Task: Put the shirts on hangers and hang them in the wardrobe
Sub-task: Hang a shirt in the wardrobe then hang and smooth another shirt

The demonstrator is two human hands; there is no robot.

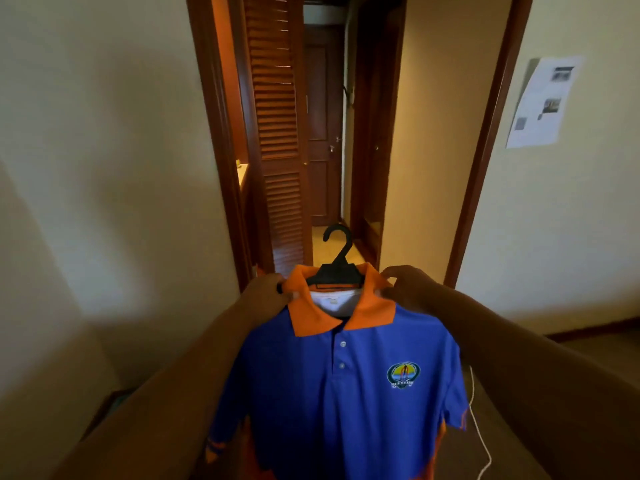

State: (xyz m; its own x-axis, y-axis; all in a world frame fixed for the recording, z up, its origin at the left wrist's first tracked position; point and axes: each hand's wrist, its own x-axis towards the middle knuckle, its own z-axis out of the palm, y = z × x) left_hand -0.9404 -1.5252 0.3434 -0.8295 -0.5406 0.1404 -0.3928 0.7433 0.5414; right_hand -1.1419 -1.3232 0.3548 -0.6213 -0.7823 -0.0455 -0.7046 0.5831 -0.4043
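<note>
Both hands up at the collar: left hand [277,289] and right hand [403,284] each pinch the soft, light polo shirt [339,393]; the stiff hanger [337,268] hook looks the surer hold

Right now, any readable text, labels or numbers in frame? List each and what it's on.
None legible.
Shirt chest badge: lettering under the emblem, too blurred to read.
Paper sheet on the right wall: printed lines and photos, too small to read.
Collar tag: blank or unreadable.
</note>
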